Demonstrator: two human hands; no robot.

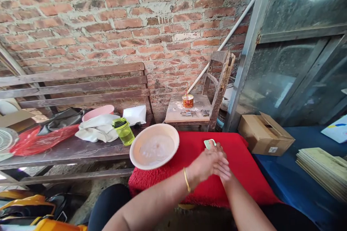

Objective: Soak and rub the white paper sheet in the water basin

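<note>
My left hand (208,164), with a gold bracelet on its wrist, crosses over my right hand near the wrist. Its fingers lie stretched and close together over the right hand, slightly blurred. Most of my right hand (220,148) is hidden behind it. Just beyond the fingertips is a small flat mint-green thing (208,143) with a pale rim, perhaps a phone; I cannot tell whether the right hand touches it. Both hands are above a red cloth (238,166). A pale pink basin (154,148) rests at the cloth's left end.
A wooden bench (62,151) on the left bears a green bottle (124,132), white cloth (97,128) and red plastic bag (48,137). Behind, a chair (173,110) holds a tin (188,101) and padlocks (187,113). A cardboard box (262,133) and paper stack (322,168) lie right.
</note>
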